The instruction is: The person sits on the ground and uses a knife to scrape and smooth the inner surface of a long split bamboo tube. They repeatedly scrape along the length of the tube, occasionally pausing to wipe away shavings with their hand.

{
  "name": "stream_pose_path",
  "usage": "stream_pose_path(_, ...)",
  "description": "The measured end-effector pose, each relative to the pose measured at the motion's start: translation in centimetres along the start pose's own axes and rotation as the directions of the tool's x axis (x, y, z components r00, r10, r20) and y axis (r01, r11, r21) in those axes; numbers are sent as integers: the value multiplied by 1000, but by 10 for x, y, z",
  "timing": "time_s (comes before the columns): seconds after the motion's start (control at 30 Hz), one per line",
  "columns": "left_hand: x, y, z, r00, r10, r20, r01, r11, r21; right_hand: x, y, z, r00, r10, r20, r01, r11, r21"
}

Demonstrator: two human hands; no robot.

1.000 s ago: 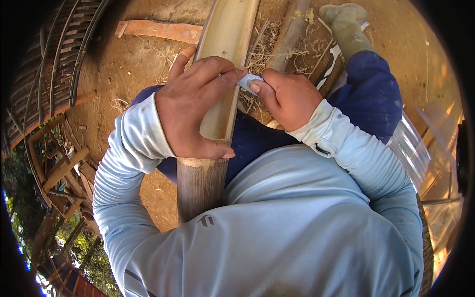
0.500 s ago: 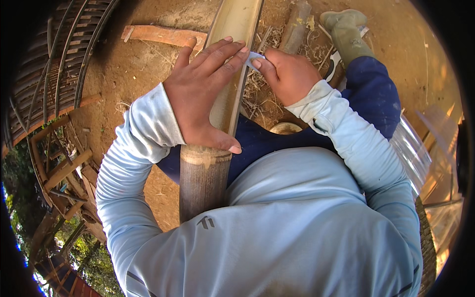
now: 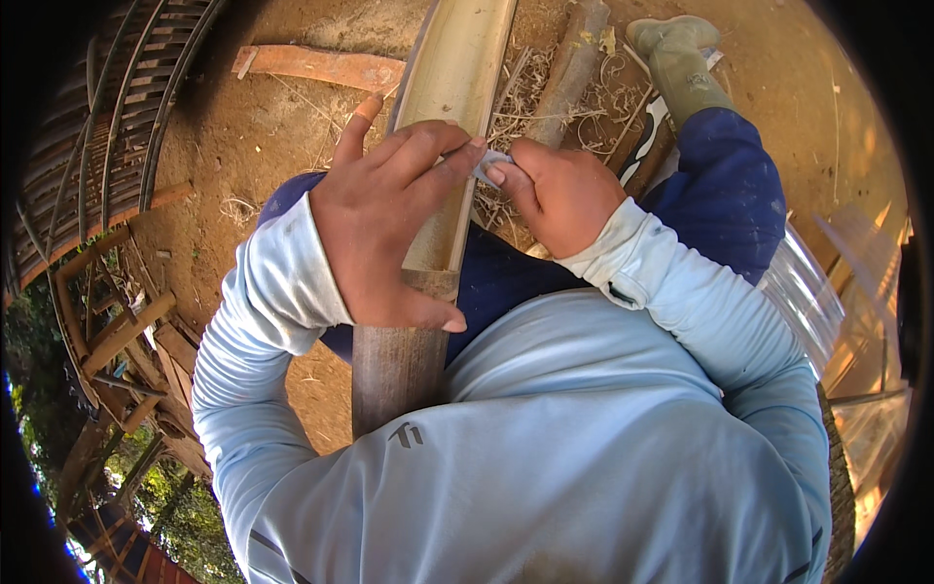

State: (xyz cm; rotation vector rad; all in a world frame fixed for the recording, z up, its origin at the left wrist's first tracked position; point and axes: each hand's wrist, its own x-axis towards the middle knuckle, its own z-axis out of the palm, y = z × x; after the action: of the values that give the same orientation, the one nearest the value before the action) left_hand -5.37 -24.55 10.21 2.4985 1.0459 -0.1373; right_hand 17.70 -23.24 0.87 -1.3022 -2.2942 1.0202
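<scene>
A length of bamboo [image 3: 399,380] runs away from my body, whole and rounded at the near end and opened into a pale trough [image 3: 457,68] beyond it. My left hand [image 3: 389,214] lies across the trough, thumb apart near its closed end, little finger raised. Its bent front fingertips reach the right rim and meet a thin grey-white piece [image 3: 494,165]. My right hand [image 3: 569,195] pinches that piece between thumb and curled forefinger, just outside the rim. The piece's far part is hidden by my left fingers, so its kind is unclear.
Fibre shavings and a round pole [image 3: 574,68] lie right of the trough. A black-and-white curved object [image 3: 650,136] rests near my boot [image 3: 681,68]. A reddish plank [image 3: 321,68] lies left on the dirt, beyond it a slatted bamboo structure [image 3: 136,107]. Clear sheeting [image 3: 803,302] stands at right.
Both hands have come closer to my body along the trough, the grey-white piece with them. My left fingers are more bent. A blue-trousered knee now shows left of the bamboo.
</scene>
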Motion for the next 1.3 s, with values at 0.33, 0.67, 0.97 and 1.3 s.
stream_pose_path(0.33, 3, -3, 0, 997, 17, -70, -11, 997, 80, 13, 3, -3, 992, -40, -119, 38, 999, -17)
stream_pose_path(0.67, 10, -8, 6, 996, 11, -92, 2, 991, 135, 15, 6, -2, 995, 7, -96, -9, 1000, -21)
stream_pose_path(0.97, 8, -5, 4, 998, 12, -67, -5, 995, 101, 8, 6, 3, 998, 40, -48, -40, 999, 12)
stream_pose_path(1.3, -3, 5, 6, 998, -2, -56, 5, 998, 56, -6, -4, 3, 1000, 3, 1, -3, 998, 58)
